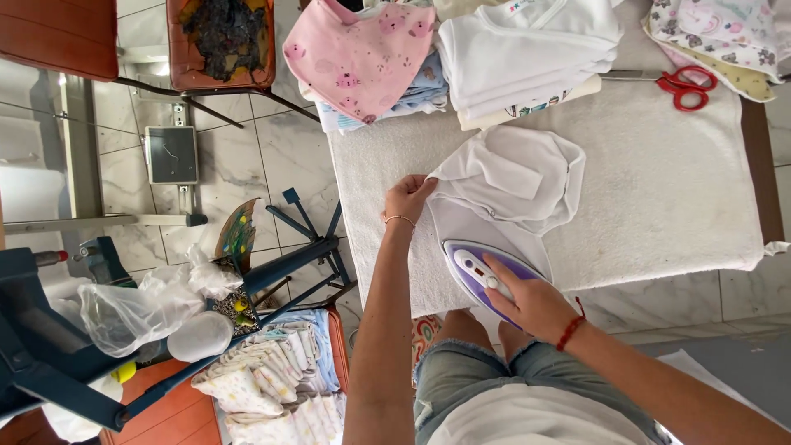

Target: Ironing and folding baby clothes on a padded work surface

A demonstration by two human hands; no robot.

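Now the iron (484, 272), purple and white, sits low in the centre of the frame, its tip on the near edge of a small white garment (507, 181). Right hand (531, 301) on top of it, fingers wrapped around the handle, a red cord bracelet at that wrist. Left hand (407, 198) just to the left of the garment, fingers pinching its corner and pulling the cloth flat against the surface (659, 189), which is padded with a white towel.

Moving outward: at the top of the frame, a pile of folded white clothes (527, 53), and left of it a pink piece with small prints (358, 58) lying over a pale blue stack. Red scissors (685, 86) at the upper right on the towel, and more printed cloths (717, 33) in the far corner.

Lower left, a heap of folded patterned clothes (272, 379) on a reddish chair, beside a clear plastic bag (132, 309) and a blue metal frame (280, 264). Marble tile floor (280, 156) between the two.
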